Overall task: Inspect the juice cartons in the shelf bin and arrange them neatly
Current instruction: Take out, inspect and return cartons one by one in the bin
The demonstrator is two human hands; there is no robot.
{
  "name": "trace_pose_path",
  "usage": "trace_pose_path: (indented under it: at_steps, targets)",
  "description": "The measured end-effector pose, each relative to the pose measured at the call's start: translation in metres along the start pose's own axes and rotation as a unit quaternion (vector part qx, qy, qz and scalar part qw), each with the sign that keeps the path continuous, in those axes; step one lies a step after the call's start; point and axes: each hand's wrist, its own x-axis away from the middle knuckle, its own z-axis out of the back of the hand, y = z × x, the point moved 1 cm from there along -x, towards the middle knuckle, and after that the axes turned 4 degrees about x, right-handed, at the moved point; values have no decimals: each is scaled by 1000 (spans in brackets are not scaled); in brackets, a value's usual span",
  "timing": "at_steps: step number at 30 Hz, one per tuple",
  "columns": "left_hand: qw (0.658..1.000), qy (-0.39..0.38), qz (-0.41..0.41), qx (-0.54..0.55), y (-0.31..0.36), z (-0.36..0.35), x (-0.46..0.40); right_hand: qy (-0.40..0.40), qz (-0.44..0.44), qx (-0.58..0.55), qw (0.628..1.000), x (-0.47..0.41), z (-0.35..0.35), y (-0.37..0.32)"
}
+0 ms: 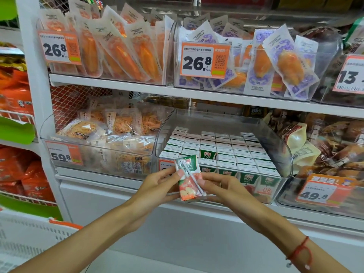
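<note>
The lower white shelf (122, 179) is carrying a row of clear bins. The juice bin (283, 154) is sitting at its middle, packed with rows of upright juice cartons (226, 152). Just left of the juice bin, a clear bin of pale snack packets (98, 134) is resting on the same shelf. Just right of the juice bin, a bin of brown packaged goods (334, 146) is standing. Above the juice bin, the upper shelf (177, 91) is bearing bins of orange sachets (118, 50).
</note>
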Motion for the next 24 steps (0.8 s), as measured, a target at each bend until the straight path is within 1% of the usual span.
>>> trace_pose_path:
  at_steps: [4,6,10,13,16,18,21,24]
  targets:
    - [999,-22,30,10,-3,-3,-3,54,7,34,998,-2,-1,0]
    - [999,-36,19,-18,-3,-3,-3,70,21,60,995,-3,-3,2]
    - [996,-7,-45,-78,0,2,-4,83,56,88,991,-1,-3,2]
    - [994,8,-73,-83,5,3,-3,100,101,74,987,2,1,-4]
    - [984,18,-127,-127,9,-2,0,128,148,59,979,6,0,-10]
    - [973,33,-164,-157,10,-4,2,143,180,82,970,7,0,-13]
    - [961,45,-211,-171,11,-6,5,143,225,139,954,11,0,-17]
    - [942,70,-259,-202,12,-5,7,143,244,199,938,12,1,-17]
